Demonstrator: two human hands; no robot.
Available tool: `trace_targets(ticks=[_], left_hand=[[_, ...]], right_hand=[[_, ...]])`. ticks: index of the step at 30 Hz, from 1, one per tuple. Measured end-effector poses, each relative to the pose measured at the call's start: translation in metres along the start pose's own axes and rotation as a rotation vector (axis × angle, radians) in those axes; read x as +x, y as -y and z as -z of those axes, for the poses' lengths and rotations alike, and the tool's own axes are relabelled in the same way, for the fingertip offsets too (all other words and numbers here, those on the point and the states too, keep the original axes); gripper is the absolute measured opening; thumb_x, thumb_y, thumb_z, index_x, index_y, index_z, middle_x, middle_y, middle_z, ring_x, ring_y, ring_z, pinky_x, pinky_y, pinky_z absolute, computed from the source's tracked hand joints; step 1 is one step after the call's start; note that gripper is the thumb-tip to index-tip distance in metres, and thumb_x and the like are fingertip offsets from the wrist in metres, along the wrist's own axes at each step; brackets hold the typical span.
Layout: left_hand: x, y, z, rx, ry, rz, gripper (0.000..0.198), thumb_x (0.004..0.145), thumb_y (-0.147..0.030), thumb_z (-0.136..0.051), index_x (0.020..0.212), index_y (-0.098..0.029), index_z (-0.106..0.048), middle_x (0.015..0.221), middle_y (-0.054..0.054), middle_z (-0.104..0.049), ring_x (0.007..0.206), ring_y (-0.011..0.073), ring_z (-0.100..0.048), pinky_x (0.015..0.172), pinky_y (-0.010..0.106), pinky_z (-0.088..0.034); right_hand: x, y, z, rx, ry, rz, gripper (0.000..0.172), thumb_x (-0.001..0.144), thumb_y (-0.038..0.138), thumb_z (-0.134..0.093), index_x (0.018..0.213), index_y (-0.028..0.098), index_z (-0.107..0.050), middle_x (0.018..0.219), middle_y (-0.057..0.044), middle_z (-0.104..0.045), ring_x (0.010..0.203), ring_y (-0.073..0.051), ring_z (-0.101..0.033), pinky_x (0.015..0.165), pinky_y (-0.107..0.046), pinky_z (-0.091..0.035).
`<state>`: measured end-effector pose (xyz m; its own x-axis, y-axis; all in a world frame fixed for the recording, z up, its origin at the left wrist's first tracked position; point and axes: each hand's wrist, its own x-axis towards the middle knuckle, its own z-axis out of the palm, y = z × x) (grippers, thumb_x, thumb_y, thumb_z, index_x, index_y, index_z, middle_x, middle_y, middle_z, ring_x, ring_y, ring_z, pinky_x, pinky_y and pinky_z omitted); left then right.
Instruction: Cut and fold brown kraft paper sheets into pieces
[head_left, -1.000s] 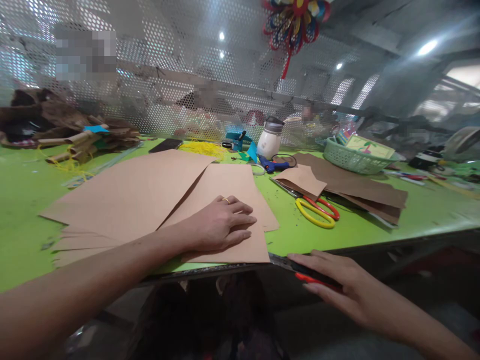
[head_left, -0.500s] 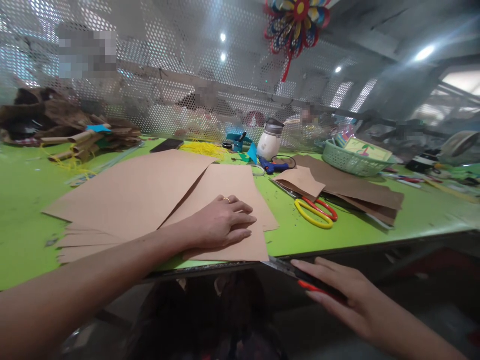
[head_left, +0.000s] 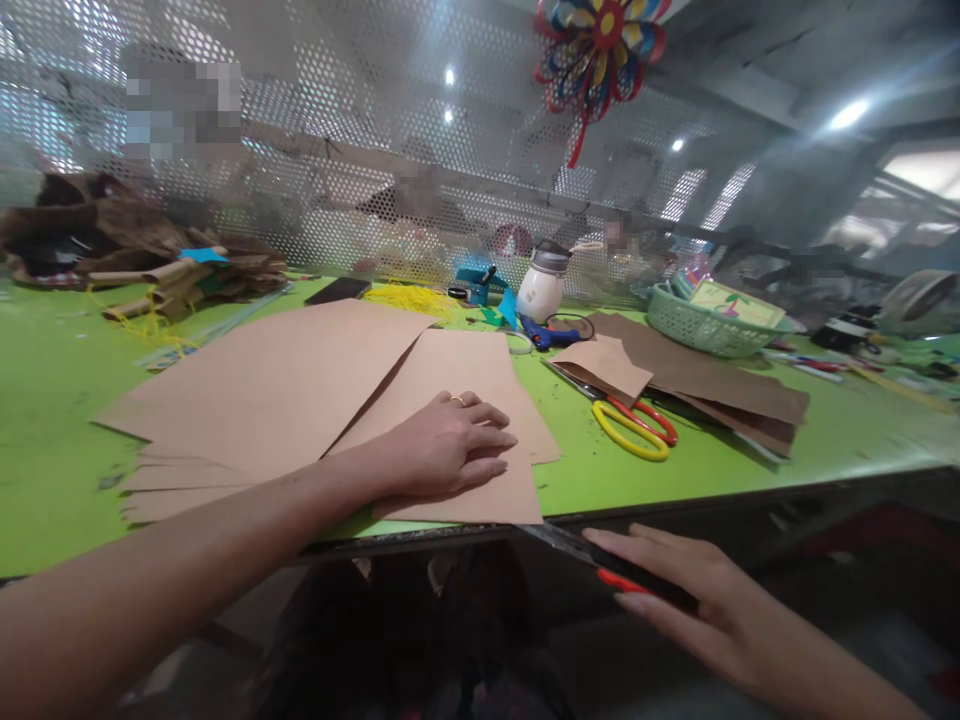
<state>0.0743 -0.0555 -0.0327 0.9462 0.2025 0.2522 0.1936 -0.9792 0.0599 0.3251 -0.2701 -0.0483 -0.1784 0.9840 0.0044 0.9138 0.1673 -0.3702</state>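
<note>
My left hand lies flat, palm down, on a light brown paper sheet at the front edge of the green table. Beyond the table edge, my right hand grips a black-and-red cutting tool, its blades at the sheet's lower right corner. A larger brown paper sheet overlaps at left, with several layered paper edges under it. Scissors with yellow and red handles rest on the table to the right, partly under a small folded brown paper.
Dark brown sheets and a green basket sit at right. Farther back are a white bottle, a blue glue gun, yellow strings and a dark phone. Crumpled brown material is piled back left.
The blade tips have shifted slightly left, beneath the sheet's front corner. My left hand stays flat on the paper. The whole view has shifted slightly.
</note>
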Motion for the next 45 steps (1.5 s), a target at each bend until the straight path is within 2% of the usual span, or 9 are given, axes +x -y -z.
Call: trace_targets(ticks=[6,10,16,21,28,32,36,41,45], left_hand=[[0.003,0.004,-0.003,-0.023,-0.022,0.009,0.031,0.097,-0.036,-0.044,0.118,-0.025,-0.064,0.126,0.007,-0.062,0.110,0.0249,-0.054,0.088,0.038,-0.036],[0.007,0.005,-0.002,-0.014,-0.034,0.014,0.031,0.099,-0.033,-0.041,0.114,-0.023,-0.066,0.124,0.008,-0.063,0.108,0.0239,-0.054,0.091,0.038,-0.036],[0.008,-0.010,0.006,0.063,-0.027,0.077,0.029,0.098,-0.030,-0.041,0.101,-0.020,-0.069,0.103,0.009,-0.067,0.093,0.0231,-0.056,0.088,0.038,-0.037],[0.004,-0.020,0.010,0.030,-0.053,0.051,0.028,0.097,-0.028,-0.042,0.091,-0.019,-0.067,0.099,0.009,-0.066,0.092,0.0225,-0.057,0.088,0.037,-0.037],[-0.008,-0.018,0.002,0.059,-0.077,0.078,0.027,0.098,-0.032,-0.041,0.101,-0.021,-0.065,0.105,0.009,-0.064,0.096,0.0237,-0.054,0.089,0.039,-0.037],[-0.010,-0.018,-0.004,0.081,-0.080,0.108,0.027,0.097,-0.034,-0.041,0.102,-0.022,-0.064,0.107,0.009,-0.063,0.095,0.0243,-0.053,0.089,0.040,-0.037],[-0.010,-0.018,-0.004,0.092,-0.074,0.107,0.028,0.097,-0.035,-0.041,0.106,-0.022,-0.064,0.107,0.009,-0.063,0.095,0.0244,-0.052,0.089,0.040,-0.037],[-0.009,-0.017,-0.003,0.095,-0.082,0.094,0.028,0.097,-0.036,-0.041,0.103,-0.022,-0.065,0.107,0.009,-0.063,0.095,0.0242,-0.052,0.089,0.040,-0.037],[-0.009,-0.018,-0.003,0.107,-0.072,0.092,0.029,0.097,-0.035,-0.040,0.103,-0.022,-0.065,0.107,0.009,-0.063,0.094,0.0240,-0.053,0.089,0.040,-0.038]], right_hand=[[0.010,0.010,-0.001,0.036,0.010,-0.012,0.046,0.094,0.045,-0.049,0.139,0.034,-0.049,0.137,-0.004,-0.058,0.130,-0.026,-0.050,0.102,-0.041,-0.048],[0.018,0.015,0.000,0.100,-0.006,-0.032,0.044,0.094,0.046,-0.050,0.136,0.033,-0.053,0.135,-0.004,-0.060,0.127,-0.025,-0.052,0.104,-0.042,-0.046],[0.009,0.002,0.007,0.079,-0.003,-0.083,0.045,0.092,0.048,-0.052,0.135,0.036,-0.054,0.135,-0.003,-0.059,0.128,-0.028,-0.051,0.104,-0.045,-0.045],[0.006,-0.005,0.018,0.027,0.040,-0.057,0.043,0.092,0.046,-0.054,0.134,0.038,-0.055,0.133,-0.002,-0.061,0.127,-0.026,-0.053,0.104,-0.040,-0.045],[0.015,-0.003,0.012,0.031,0.045,0.008,0.044,0.092,0.040,-0.055,0.136,0.037,-0.053,0.132,-0.004,-0.062,0.121,-0.024,-0.057,0.102,-0.041,-0.047],[0.018,0.000,0.005,0.017,0.024,0.026,0.044,0.093,0.038,-0.054,0.136,0.036,-0.052,0.132,-0.003,-0.062,0.124,-0.024,-0.055,0.102,-0.043,-0.047],[0.011,0.000,-0.001,0.006,0.004,0.041,0.045,0.093,0.037,-0.054,0.138,0.039,-0.049,0.134,-0.001,-0.061,0.125,-0.024,-0.055,0.101,-0.041,-0.048],[-0.003,-0.004,-0.003,0.010,-0.010,0.016,0.043,0.092,0.041,-0.055,0.135,0.039,-0.053,0.131,-0.001,-0.063,0.123,-0.024,-0.057,0.098,-0.037,-0.051],[0.004,0.002,-0.002,0.047,0.002,0.008,0.043,0.091,0.040,-0.057,0.134,0.038,-0.054,0.131,-0.001,-0.063,0.125,-0.024,-0.055,0.100,-0.038,-0.049]])
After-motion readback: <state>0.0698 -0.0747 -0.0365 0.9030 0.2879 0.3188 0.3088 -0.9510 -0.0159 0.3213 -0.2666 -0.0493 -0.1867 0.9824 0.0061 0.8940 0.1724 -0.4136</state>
